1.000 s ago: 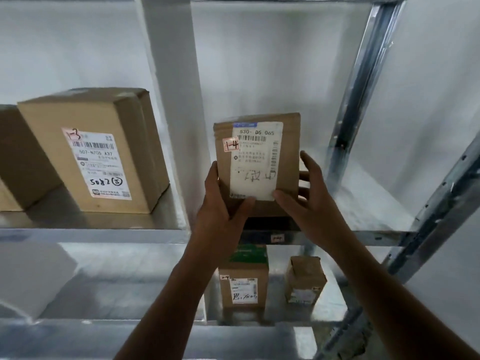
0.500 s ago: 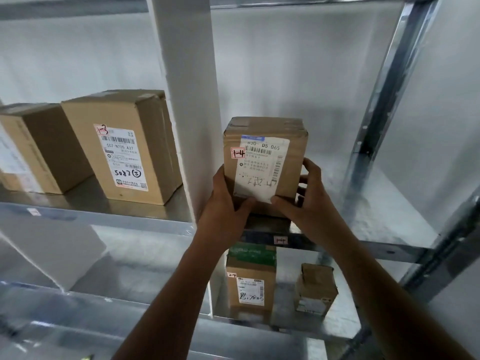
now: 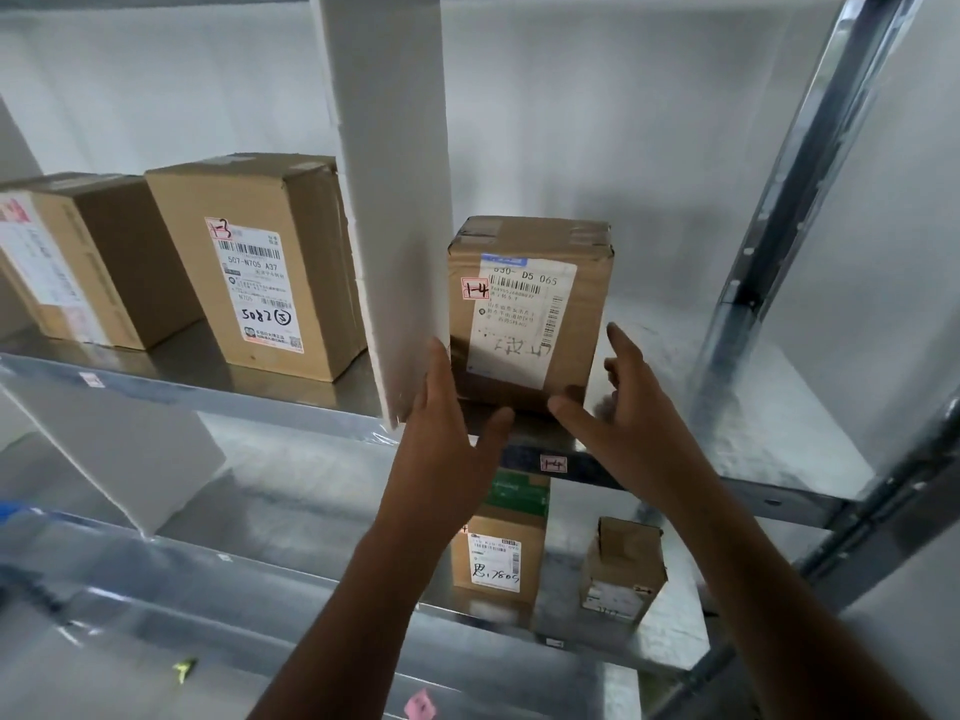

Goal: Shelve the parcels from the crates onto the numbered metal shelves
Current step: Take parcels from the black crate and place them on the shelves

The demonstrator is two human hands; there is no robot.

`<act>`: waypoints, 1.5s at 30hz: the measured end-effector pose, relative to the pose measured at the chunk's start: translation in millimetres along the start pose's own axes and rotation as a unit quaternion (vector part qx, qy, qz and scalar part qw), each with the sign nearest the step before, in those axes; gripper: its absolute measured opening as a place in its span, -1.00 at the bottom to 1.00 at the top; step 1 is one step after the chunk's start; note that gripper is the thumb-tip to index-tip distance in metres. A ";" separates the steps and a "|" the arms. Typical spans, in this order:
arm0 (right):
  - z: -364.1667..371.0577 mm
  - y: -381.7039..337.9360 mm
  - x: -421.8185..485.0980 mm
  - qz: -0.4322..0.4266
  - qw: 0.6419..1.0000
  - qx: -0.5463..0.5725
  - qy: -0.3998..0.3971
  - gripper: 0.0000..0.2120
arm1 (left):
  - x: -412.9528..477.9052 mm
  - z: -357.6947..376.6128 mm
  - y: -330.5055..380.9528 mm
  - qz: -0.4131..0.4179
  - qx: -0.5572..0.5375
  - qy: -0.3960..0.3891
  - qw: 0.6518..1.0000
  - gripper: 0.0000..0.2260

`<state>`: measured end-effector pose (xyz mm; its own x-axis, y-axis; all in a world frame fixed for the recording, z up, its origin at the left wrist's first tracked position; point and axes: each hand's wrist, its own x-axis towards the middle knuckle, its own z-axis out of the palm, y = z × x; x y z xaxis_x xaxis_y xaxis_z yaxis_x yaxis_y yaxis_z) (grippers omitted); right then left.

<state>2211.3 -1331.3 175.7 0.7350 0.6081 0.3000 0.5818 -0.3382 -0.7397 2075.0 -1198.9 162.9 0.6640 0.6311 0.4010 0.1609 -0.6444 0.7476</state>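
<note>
Relative to half a second earlier, both hands have let go of the parcel (image 3: 524, 314) and opened, and the parcel now stands upright on its own on the upper shelf (image 3: 753, 433). The left hand (image 3: 447, 439) is held flat with straight fingers at the parcel's lower left corner, its thumb spread out beneath the front edge. The right hand (image 3: 628, 428) is spread wide at the lower right corner, with its thumb pointing toward the box. Neither hand holds anything, and whether thumbs or fingertips touch the cardboard cannot be told. The parcel sits just right of the white divider panel (image 3: 395, 200), near the shelf's front edge, label facing the viewer. A red-framed sticker (image 3: 475, 289) on it reads 1-4, matching the shelf tag (image 3: 552, 464) directly below. Left of the divider stand a box marked 1-3 (image 3: 260, 267) and, further left, another box (image 3: 88, 262). On the lower shelf (image 3: 311, 511) are a box with a green top (image 3: 498, 553) and a smaller box (image 3: 623, 574) to its right. A metal upright (image 3: 779, 226) bounds the bay on the right.
</note>
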 end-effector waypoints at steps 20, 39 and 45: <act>174.1 -91.5 -131.5 -0.171 0.976 -0.105 -0.085 -0.35 | -148.1 -159.9 -125.9 -0.047 0.197 0.001 0.979 -0.40; 606.7 -386.3 -249.2 -0.329 0.834 -0.095 -0.432 -0.32 | -351.8 -536.3 -390.8 -0.426 0.288 0.158 0.843 -0.34; 756.5 -461.3 -264.4 -0.419 0.763 -0.096 -0.483 -0.29 | -383.1 -620.6 -472.1 -0.507 0.301 0.193 0.785 -0.37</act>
<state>1485.1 -792.7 -18.1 -0.4686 0.8828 -0.0324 0.8147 0.4176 -0.4024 1291.5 -868.5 -15.1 -0.2789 0.9601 -0.0209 0.8564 0.2586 0.4468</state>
